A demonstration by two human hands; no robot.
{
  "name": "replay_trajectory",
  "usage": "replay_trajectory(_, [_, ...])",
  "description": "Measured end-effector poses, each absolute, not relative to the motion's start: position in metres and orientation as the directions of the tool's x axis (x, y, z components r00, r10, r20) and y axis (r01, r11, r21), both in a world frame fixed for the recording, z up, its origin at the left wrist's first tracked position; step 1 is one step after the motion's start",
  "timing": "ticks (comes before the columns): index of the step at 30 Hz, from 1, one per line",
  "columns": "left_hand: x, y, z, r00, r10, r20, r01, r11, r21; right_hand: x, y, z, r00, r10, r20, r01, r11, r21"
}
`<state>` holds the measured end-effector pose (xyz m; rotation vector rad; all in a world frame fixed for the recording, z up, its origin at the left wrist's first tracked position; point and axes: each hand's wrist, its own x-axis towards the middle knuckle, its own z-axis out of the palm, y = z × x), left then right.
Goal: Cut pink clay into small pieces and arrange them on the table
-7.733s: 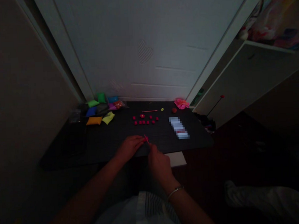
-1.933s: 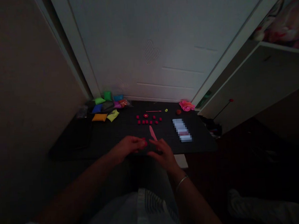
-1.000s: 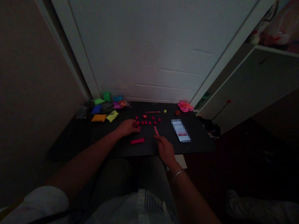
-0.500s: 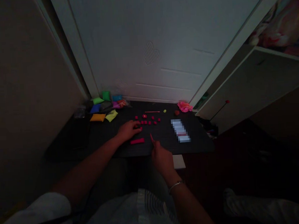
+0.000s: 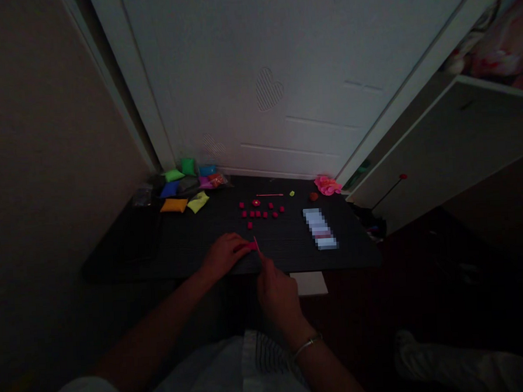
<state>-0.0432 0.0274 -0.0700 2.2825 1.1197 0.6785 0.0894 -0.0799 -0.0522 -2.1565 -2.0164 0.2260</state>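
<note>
On the dark table (image 5: 176,241), my left hand (image 5: 223,257) has its fingers closed on a dark pink strip of modelling clay (image 5: 252,245). Most of that strip is hidden under the fingers, and its right end sticks out. My right hand (image 5: 278,290) grips a thin pink clay knife (image 5: 257,243), its blade at the strip's right end. Whether the blade has cut in, I cannot tell. Beyond the hands lie several small dark pink clay pieces (image 5: 265,215), with one piece (image 5: 249,226) nearer to me. A small round red piece (image 5: 256,202) with a pale centre sits behind them.
Colourful clay packets (image 5: 174,205) lie at the back left. Towards the back are a thin pink stick (image 5: 270,195), a small yellow-green piece (image 5: 292,193), a brownish-red lump (image 5: 313,197) and a pink flower-like object (image 5: 328,185). A blurred-out phone-like rectangle (image 5: 319,229) rests on the right.
My left hand has come away from the small clay pieces, nearer to me, and taken hold of the strip. The knife in my right hand has moved left to the strip's end.
</note>
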Motion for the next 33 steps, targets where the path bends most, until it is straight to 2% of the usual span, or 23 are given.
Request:
replay_trajectory(11, [-0.0438, 0.0279, -0.0707, 0.541, 0.818, 0.193, 0.555, -0.52, 0.649, 0.0827, -0.0775, -0.0575, 0.05, 0.998, 0.036, 0.963, -0.039, -0.265])
replay_trajectory(22, [-0.0435, 0.0291, -0.073, 0.536, 0.822, 0.192, 0.556, -0.515, 0.652, 0.0814, -0.0762, -0.0559, 0.046, 0.999, -0.013, 0.965, -0.048, -0.257])
replay_trajectory(33, [-0.0428, 0.0282, -0.0725, 0.548, 0.808, 0.215, 0.573, -0.55, 0.608, 0.079, -0.0733, -0.0575, 0.022, 0.999, -0.046, 0.972, -0.033, -0.234])
